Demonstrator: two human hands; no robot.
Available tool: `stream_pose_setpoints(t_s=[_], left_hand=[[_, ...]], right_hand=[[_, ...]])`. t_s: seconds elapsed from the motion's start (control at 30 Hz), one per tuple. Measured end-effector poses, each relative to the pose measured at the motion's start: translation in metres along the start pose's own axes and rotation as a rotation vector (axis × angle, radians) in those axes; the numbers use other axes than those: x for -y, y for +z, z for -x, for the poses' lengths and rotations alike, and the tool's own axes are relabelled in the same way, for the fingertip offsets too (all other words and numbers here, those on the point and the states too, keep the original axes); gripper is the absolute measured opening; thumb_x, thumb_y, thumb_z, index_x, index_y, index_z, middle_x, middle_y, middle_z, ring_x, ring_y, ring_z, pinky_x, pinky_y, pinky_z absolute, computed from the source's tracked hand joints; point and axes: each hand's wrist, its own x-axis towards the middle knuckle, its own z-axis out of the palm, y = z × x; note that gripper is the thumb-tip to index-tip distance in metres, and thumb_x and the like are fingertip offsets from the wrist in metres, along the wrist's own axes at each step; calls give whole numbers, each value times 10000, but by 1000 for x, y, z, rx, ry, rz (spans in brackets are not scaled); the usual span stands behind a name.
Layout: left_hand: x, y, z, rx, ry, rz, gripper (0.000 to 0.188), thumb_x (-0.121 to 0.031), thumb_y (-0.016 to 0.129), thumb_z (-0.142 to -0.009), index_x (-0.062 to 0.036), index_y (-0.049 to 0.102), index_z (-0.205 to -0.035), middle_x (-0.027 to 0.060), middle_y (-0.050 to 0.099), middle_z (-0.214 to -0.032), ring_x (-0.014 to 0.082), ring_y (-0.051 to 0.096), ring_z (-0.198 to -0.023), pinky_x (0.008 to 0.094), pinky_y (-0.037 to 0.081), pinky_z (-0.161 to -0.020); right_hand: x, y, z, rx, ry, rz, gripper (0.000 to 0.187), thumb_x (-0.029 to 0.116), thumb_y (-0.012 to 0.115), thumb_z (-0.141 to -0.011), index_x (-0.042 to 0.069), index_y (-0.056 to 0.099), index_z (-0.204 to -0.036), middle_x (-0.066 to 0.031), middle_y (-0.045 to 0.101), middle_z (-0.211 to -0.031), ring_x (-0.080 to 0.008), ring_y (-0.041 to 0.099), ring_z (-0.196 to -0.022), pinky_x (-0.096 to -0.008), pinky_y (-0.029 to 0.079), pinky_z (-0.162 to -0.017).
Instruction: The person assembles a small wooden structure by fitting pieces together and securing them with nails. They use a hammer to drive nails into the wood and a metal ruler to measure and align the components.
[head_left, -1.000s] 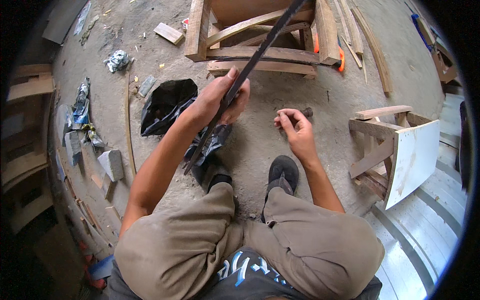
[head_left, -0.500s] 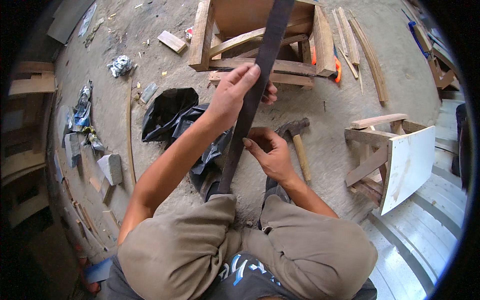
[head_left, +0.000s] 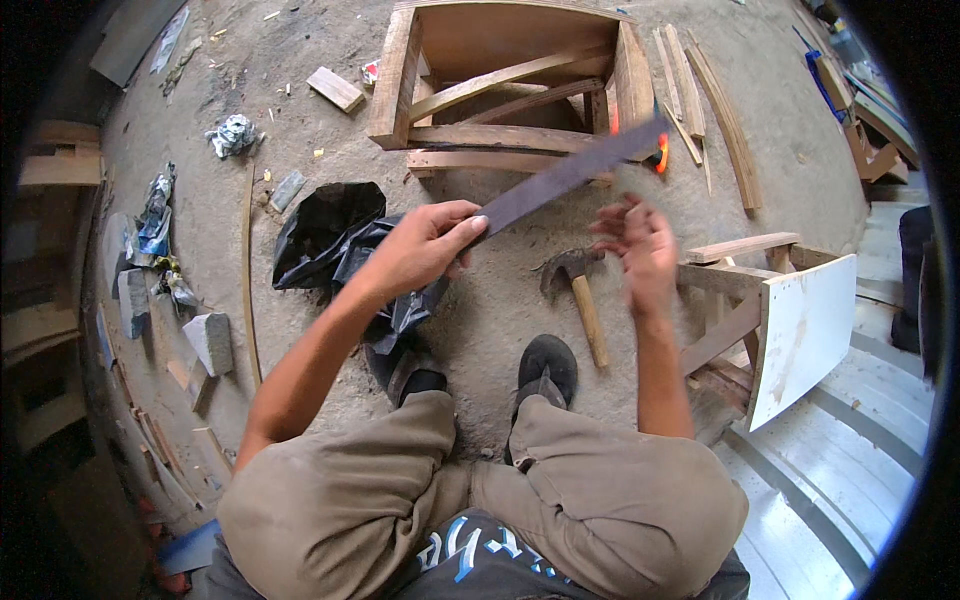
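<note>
In my left hand (head_left: 432, 245) is one end of a long, flat, dark strip (head_left: 570, 182), pinched between thumb and fingers. The strip slants up to the right, its far end reaching across the front right corner of a wooden frame (head_left: 397, 90). My right hand (head_left: 640, 250) is raised below the strip's far part, apart from it. Its fingers are loosely spread and slightly blurred, with nothing in them. A claw hammer (head_left: 588, 318) with a wooden handle lies on the ground just left of my right forearm. Beneath my left hand is a crumpled black plastic bag (head_left: 325, 228).
On the right, a small wooden stand (head_left: 735, 275) with a white panel (head_left: 805, 335) sits beside corrugated metal sheeting (head_left: 810, 465). Thin wood strips (head_left: 728, 130) lie at the far right. Concrete chunks (head_left: 208, 342) and scraps lie to the left. An orange-handled tool (head_left: 662, 155) is partly hidden by the frame.
My right hand has come off the strip and moved up and right. The strip has swung from steep to slanting rightward, and my left hand has moved lower and left along with it.
</note>
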Motion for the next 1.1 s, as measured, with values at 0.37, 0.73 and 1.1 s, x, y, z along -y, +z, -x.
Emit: stream_pose_setpoints(t_s=[0.37, 0.73, 1.1], left_hand=[[-31, -70, 6, 138, 341, -817, 448, -343, 790, -833, -5, 686, -1108, 134, 695, -810, 274, 662, -715, 387, 525, -682], [-37, -129, -62, -321, 685, -1193, 447, -262, 729, -845, -145, 657, -1270, 99, 693, -1133, 288, 663, -1039, 401, 518, -931], [-20, -129, -73, -451, 720, -1059, 398, -200, 760, -832, -72, 678, -1200, 123, 657, -1188, 311, 627, -1103, 426, 515, -928]], right_hand=[[11, -36, -25, -43, -32, 48, 260, 254, 643, -989, 1, 668, -1044, -70, 708, -882, -96, 636, -746, -239, 517, -694], [58, -25, -107, -178, -462, 705, 261, 265, 688, -960, 5, 710, -972, -48, 697, -844, -102, 610, -776, -257, 485, -721], [42, -31, -104, -56, -679, 832, 388, 311, 781, -858, 39, 686, -1118, -115, 661, -1085, -219, 636, -996, -326, 506, -844]])
